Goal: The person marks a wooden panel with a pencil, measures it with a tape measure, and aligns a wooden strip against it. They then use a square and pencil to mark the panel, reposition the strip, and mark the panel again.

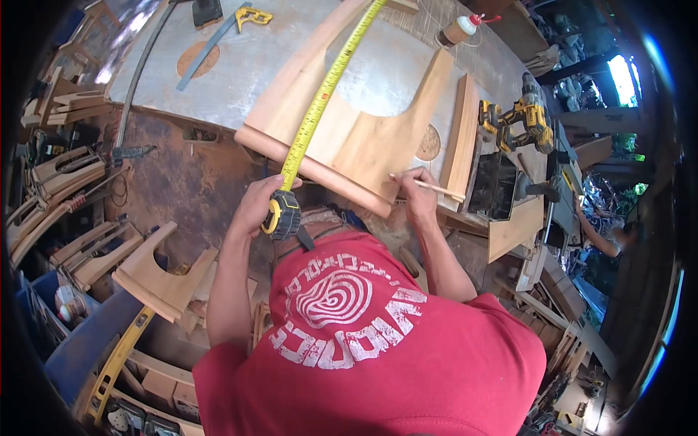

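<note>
My left hand [254, 206] is closed around a black and yellow tape measure [282, 216] at the near edge of the work. Its yellow blade [325, 92] runs out away from me across a pale wooden panel [369, 145] with a wide curved cut-out. A rounded wooden rail [313, 171] forms the panel's near edge. Close to that rail's right end, my right hand [418, 190] grips a pencil [441, 190], its shaft pointing right. The panel lies on the metal-topped workbench [240, 83].
A combination square [218, 45] lies at the bench's far left. Glue bottle [459, 30] stands at the back. On the right are a wooden board [459, 134], a cordless drill [529, 120] and a black tray [493, 185]. More cut wooden parts [163, 276] are stacked at left.
</note>
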Available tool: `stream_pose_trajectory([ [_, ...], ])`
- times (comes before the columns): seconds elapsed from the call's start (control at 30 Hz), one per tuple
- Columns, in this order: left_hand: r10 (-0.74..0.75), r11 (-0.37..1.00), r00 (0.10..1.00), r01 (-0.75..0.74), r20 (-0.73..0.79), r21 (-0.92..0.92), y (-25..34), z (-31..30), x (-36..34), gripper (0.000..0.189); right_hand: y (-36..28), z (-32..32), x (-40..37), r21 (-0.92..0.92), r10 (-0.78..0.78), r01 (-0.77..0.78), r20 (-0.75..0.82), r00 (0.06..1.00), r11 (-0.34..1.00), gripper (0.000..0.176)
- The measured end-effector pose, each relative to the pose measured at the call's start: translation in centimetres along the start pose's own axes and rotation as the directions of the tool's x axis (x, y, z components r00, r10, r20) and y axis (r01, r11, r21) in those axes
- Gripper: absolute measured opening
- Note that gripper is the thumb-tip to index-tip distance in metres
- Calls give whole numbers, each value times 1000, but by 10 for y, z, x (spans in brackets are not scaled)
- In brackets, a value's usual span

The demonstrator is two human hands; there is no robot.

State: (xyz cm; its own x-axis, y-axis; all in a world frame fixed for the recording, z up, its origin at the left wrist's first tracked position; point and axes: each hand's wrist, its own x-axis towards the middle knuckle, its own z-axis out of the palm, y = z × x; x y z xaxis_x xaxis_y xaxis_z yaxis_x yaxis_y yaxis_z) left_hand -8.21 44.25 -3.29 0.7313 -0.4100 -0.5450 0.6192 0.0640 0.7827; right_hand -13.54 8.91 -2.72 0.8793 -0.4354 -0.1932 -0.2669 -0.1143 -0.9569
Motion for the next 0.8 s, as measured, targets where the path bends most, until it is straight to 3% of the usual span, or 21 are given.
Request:
stream_pose_trajectory([
  [0.1,0,1000,999,-1,35,19,-25,10,-10,44,-14,-1,-1,87,74,-79,69,995,993,8],
  [0.23,-201,978,975,204,92,-33,-40,30,-31,43,-18,-22,27,167,56,-81,152,987,983,9],
  [0.27,-173,981,981,179,84,-74,-43,37,-29,43,-18,-28,36,191,56,-88,164,985,978,9],
  [0.5,-212,968,970,225,115,-110,-51,121,1,46,-37,-69,115,58,-105,92,293,950,994,9],
  [0.6,-243,956,961,261,135,-135,-62,150,8,41,-53,-82,135,95,-164,139,360,918,986,8],
  [0.8,-221,965,974,224,37,-134,-64,169,-1,43,-57,-93,158,166,-288,237,455,843,957,8],
])
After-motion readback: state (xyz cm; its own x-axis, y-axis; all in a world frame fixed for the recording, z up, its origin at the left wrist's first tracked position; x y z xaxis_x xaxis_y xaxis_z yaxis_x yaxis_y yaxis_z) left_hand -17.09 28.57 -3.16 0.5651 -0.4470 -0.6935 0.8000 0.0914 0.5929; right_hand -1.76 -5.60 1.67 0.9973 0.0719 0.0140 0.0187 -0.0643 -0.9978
